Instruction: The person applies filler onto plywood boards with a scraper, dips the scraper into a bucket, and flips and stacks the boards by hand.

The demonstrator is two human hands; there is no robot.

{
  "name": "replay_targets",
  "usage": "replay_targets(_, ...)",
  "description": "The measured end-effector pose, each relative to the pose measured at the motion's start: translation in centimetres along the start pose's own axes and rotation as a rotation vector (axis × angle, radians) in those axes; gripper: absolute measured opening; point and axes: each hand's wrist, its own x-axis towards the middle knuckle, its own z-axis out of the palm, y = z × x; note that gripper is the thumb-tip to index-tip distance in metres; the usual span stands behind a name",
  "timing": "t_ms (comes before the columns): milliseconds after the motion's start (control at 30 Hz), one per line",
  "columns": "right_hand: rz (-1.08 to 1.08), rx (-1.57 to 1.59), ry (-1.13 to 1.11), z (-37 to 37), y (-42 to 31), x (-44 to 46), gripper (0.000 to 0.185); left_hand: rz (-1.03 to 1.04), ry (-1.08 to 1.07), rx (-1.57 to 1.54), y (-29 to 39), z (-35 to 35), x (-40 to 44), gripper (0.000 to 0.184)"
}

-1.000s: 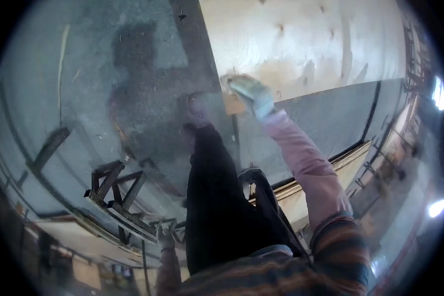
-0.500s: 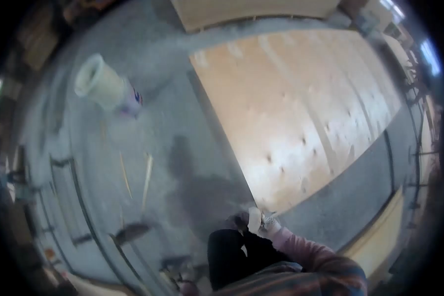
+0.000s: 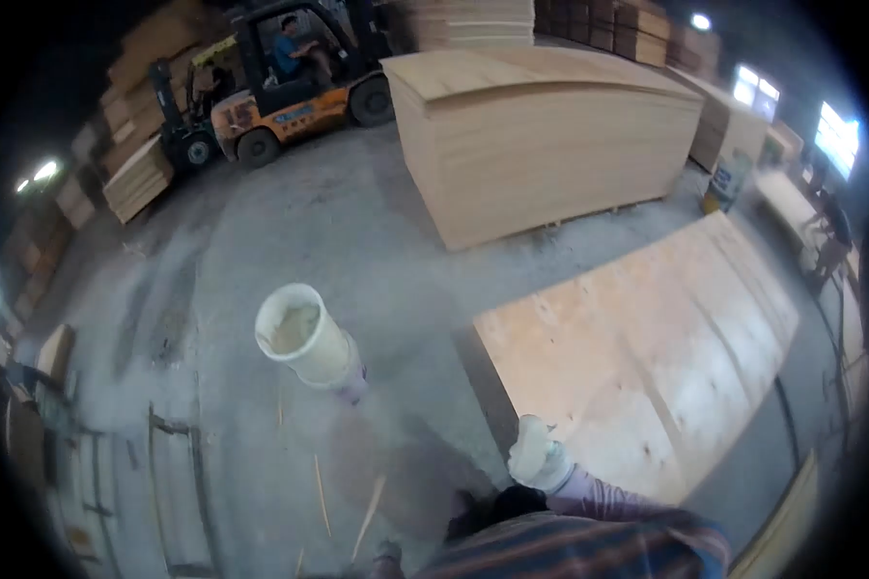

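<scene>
My right hand (image 3: 548, 471), in a pale glove below a purple sleeve, is closed around a whitish lump-like piece (image 3: 529, 439). A small thin tip sticks out beside that piece; blur hides its exact kind. The hand is over the near left corner of a plywood sheet (image 3: 589, 357), which has darker strips across it and small knots. At the bottom edge a small greyish-purple shape (image 3: 388, 555) may be my left hand, but its fingers do not show. A white bucket (image 3: 333, 355) with pale material inside stands on the floor, left of the sheet.
A tall plywood stack (image 3: 550, 150) stands behind the sheet. An orange forklift (image 3: 299, 121) with a seated person is at the back left. Thin wood strips (image 3: 367, 516) and a metal frame (image 3: 154, 482) lie on the floor. Another person (image 3: 830, 236) bends at the far right.
My view has tilted up, so the bucket and sheet appear lower and the forklift and whole stack show. My right hand still grips the whitish piece near the sheet's corner.
</scene>
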Motion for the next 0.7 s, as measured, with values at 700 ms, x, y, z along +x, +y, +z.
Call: replay_targets(700, 0.241, 0.033, -0.122, -2.3, -41.7, 72.3, 0.056, 0.771, 0.209, 0.104, 57.7, -31.6, 54.0, 0.034)
